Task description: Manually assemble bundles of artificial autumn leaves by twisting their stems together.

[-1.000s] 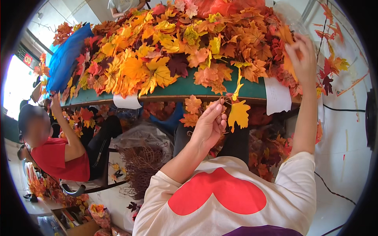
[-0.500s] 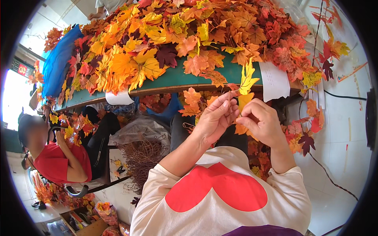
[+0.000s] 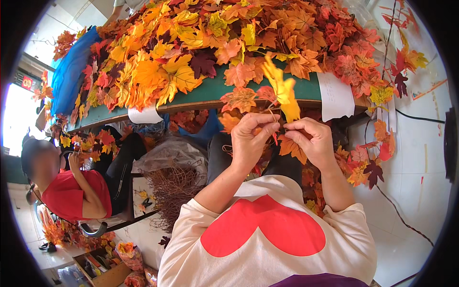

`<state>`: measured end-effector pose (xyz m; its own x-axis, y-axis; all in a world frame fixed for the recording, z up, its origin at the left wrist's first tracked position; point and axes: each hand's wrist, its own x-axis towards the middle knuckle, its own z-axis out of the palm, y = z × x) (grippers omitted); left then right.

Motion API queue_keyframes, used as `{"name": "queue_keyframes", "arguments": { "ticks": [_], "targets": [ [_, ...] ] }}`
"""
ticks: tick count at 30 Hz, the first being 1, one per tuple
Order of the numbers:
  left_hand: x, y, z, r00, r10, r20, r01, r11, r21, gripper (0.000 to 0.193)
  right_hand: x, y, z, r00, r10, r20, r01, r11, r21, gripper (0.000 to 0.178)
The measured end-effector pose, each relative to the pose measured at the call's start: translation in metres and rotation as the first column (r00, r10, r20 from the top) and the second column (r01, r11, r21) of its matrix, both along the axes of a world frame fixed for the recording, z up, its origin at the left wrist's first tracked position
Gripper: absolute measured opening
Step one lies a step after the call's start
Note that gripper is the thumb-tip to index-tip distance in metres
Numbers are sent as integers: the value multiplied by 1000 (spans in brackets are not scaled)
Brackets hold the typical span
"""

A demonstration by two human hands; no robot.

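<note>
Yellow flashes up front: the yellow leaf (image 3: 285,98) tilts at twelve o'clock from the meeting hands, its base just by the right fingertips! The left hand (image 3: 253,141) has thumb and fingertips pinched together on a thin reddish stem (image 3: 275,138). Over on the right hand (image 3: 313,138), the fingers are drawn in narrow, but whether they grip anything, I cannot tell.

At eleven o'clock from the left hand sits an orange leaf cluster (image 3: 239,99), while a darker orange leaf (image 3: 292,149) hangs at six o'clock, between the two hands.

Now the wider view, reading from its centre: a huge leaf pile (image 3: 205,38) fills twelve o'clock, heaped on the green table (image 3: 308,92). A white paper sheet (image 3: 337,98) drapes over the edge at two. Blue plastic (image 3: 71,67) leans at ten, and a tangle of brown twigs (image 3: 172,193) bunches up near eight. Farther out, also around eight, sits a co-worker in a red shirt (image 3: 79,193), one arm raised among more leaves!
</note>
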<state>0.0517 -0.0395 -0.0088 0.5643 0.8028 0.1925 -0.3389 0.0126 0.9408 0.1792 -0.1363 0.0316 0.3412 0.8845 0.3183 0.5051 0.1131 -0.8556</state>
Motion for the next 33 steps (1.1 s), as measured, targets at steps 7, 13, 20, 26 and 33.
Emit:
{"name": "queue_keyframes", "arguments": {
  "ticks": [7,13,20,26,33],
  "targets": [
    [1,1,5,996,48,-72,-49,999,-22,6,2,7,-8,1000,-15,-6,15,998,55,13],
    [3,2,-1,992,-40,118,62,980,-191,6,3,6,-6,976,6,-217,-22,997,-71,11],
    [4,0,-1,955,-113,274,194,937,-291,5,2,4,-5,947,6,-321,-41,994,-102,11],
    [2,-2,2,953,-117,280,198,938,-284,4,1,2,-7,952,3,-305,-36,994,-102,11],
    [2,-4,1,965,-116,236,171,959,-227,4,0,0,-5,961,-5,-278,-20,996,-88,10]
  ]
}}
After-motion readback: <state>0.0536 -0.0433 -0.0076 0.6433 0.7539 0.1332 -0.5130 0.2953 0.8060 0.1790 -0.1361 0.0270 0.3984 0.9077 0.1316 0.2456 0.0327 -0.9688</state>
